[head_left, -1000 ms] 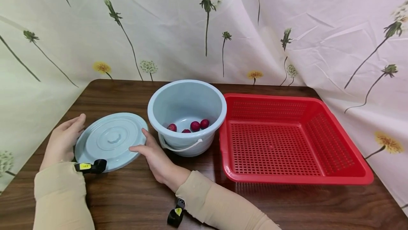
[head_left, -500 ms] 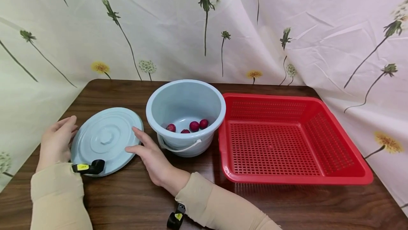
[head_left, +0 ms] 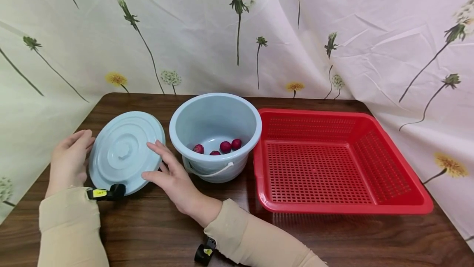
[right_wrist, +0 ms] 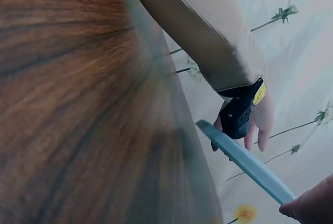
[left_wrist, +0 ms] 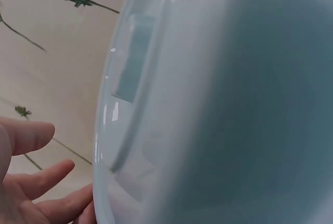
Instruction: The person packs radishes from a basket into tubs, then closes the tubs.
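Note:
A round pale blue lid (head_left: 126, 152) with a low knob is held tilted between the two hands, its top facing the head camera. The right hand (head_left: 177, 182) grips its right edge, thumb and one finger over the top and other fingers behind. At the opposite edge, the left hand (head_left: 70, 162) has its fingers loosely extended; in the left wrist view fingertips (left_wrist: 86, 195) touch the rim while others stand apart from it. A matching blue bucket (head_left: 216, 135) with a white handle stands right of the lid, several small dark red round things (head_left: 226, 147) inside.
A red perforated plastic basket (head_left: 346, 208) sits right of the bucket on the dark wooden table (head_left: 148, 234). Behind the table hangs a white cloth (head_left: 207, 45) printed with dandelions. A black camera (head_left: 107, 193) on the left wrist overlaps the lid's near edge.
The lid first shifted slightly left, then rose and tipped up more steeply, its far edge now higher. The right fingers moved further over it. Bucket and basket have stayed put.

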`<state>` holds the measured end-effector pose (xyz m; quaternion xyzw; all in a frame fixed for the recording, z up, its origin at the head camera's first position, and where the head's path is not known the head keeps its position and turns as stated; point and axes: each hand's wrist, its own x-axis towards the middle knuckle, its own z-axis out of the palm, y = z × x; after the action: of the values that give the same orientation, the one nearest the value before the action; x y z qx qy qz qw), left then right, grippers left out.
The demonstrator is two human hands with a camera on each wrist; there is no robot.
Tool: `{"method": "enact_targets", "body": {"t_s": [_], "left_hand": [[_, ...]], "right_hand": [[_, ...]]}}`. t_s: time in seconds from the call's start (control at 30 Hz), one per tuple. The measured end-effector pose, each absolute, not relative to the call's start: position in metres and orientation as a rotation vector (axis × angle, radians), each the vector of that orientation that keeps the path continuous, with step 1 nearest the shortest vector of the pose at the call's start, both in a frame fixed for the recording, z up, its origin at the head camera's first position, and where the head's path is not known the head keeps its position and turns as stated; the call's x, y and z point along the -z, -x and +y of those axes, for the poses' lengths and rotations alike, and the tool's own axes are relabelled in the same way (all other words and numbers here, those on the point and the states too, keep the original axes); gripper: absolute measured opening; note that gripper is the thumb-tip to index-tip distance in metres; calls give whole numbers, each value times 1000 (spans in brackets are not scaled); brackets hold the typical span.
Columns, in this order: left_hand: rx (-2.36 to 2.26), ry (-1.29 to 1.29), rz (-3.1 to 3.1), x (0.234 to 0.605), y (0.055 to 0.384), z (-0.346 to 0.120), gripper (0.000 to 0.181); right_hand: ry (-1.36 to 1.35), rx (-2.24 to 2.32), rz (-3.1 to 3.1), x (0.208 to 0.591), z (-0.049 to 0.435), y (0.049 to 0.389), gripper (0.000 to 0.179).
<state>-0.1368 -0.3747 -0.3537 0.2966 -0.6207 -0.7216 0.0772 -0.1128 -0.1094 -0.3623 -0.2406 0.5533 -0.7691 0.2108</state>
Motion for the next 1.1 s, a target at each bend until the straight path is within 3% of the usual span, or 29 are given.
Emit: {"method": "enact_targets", "body": {"t_s": [0.47, 0.7, 1.1], "left_hand": [[2211, -696, -1671, 337, 141, -359, 75], [2173, -720, -1593, 319, 137, -347, 58], [2144, -618, -1407, 296, 135, -327, 38]], "right_hand": [[1061, 1882, 2091, 349, -94, 102, 57], [1321, 1811, 2236, 336, -88, 95, 61], [1401, 1854, 2276, 311, -68, 86, 67]]}}
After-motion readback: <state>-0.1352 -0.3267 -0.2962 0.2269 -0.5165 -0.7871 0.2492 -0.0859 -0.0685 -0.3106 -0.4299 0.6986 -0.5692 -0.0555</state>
